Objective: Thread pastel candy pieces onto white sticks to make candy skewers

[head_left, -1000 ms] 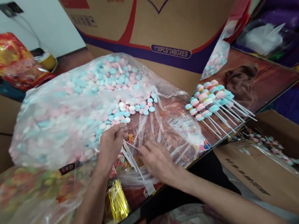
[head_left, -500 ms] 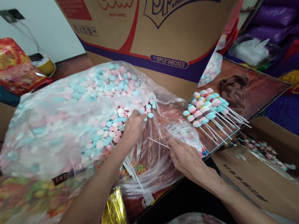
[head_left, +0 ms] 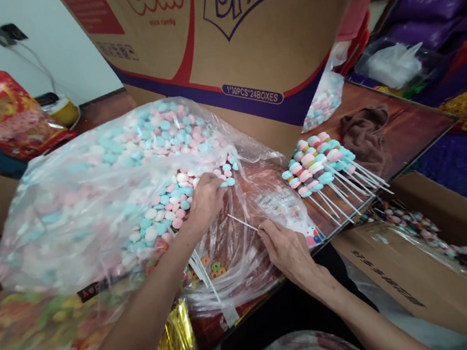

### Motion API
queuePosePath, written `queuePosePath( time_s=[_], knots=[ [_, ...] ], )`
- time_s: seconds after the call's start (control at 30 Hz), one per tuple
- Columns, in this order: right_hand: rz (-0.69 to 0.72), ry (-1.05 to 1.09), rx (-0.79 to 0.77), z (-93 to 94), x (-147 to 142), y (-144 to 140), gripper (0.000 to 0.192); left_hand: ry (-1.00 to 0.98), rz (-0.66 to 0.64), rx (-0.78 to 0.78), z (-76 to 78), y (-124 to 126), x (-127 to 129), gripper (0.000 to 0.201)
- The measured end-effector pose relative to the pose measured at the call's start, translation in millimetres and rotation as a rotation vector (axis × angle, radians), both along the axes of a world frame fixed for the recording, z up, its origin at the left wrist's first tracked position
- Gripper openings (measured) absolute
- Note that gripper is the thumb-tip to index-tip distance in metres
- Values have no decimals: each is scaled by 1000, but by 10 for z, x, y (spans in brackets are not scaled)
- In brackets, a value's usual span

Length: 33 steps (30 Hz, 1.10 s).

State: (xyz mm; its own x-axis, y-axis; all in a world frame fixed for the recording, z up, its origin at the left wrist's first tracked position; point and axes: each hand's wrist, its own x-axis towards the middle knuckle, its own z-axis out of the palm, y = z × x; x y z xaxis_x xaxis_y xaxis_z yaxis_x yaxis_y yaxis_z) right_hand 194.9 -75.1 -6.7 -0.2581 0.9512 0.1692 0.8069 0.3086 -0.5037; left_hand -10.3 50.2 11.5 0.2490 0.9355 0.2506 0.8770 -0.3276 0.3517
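Note:
My left hand [head_left: 205,199] reaches into the open mouth of a big clear plastic bag [head_left: 88,195] full of pink, blue and white round candies [head_left: 168,207], fingers down on the loose candies. My right hand [head_left: 285,249] pinches a thin white stick [head_left: 242,222] that points up and left toward the left hand. More white sticks [head_left: 203,272] lie on the plastic below my left wrist. A bundle of finished candy sticks [head_left: 319,166] lies to the right on the table.
A large "stick candy" cardboard box [head_left: 232,42] stands behind the bag. A brown cloth [head_left: 361,128] lies at right, an open carton with candy sticks [head_left: 414,225] at lower right, a gold foil pack [head_left: 174,345] and colourful candy bags [head_left: 29,331] at lower left.
My left hand moved up from the sticks into the loose candies. My right hand picked up one white stick and shifted right. The camera view drifted slightly.

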Motion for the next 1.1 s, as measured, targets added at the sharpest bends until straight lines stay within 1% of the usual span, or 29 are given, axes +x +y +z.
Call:
queuePosePath(
  time_s=[0.07,0.13,0.2,0.27,0.3,0.37,0.4,0.47,0.53,0.57,0.6,0.67,0.77,0.93,1.03,1.1],
  knots=[
    [3,-9,18,-13,-6,-2,19,91,-90,-4,10,39,61,23],
    [-1,-10,36,-23,-12,-4,20,168,-125,-22,23,95,107,24],
    [-4,-3,55,-35,-10,-9,21,199,-102,-44,45,141,134,25],
    [-7,22,71,-50,1,-17,22,167,-42,-60,80,144,143,26],
    [-11,42,76,-59,9,-22,23,115,-5,-70,101,122,142,26],
    [-29,102,77,-76,27,-31,23,-83,62,-140,142,29,128,25],
    [-44,138,73,-82,36,-34,24,-221,79,-216,158,-37,115,24],
    [-78,203,58,-86,50,-33,24,-489,63,-434,175,-186,77,27],
    [-108,240,41,-81,58,-26,24,-643,36,-618,172,-327,29,30],
    [-118,246,34,-77,60,-22,25,-666,40,-664,166,-384,3,32],
    [-122,248,28,-72,60,-18,25,-663,57,-677,162,-429,-20,33],
    [-120,255,23,-65,56,-13,26,-642,107,-651,161,-485,-57,35],
    [-114,263,16,-60,50,-15,25,-695,150,-606,190,-513,-74,37],
    [-121,232,2,-57,46,-19,25,-834,133,-587,241,-536,1,36],
    [-129,224,13,-56,48,-15,25,-843,116,-594,207,-539,82,35],
    [-138,223,22,-55,51,-15,26,-812,104,-583,158,-524,127,31]
  ],
)
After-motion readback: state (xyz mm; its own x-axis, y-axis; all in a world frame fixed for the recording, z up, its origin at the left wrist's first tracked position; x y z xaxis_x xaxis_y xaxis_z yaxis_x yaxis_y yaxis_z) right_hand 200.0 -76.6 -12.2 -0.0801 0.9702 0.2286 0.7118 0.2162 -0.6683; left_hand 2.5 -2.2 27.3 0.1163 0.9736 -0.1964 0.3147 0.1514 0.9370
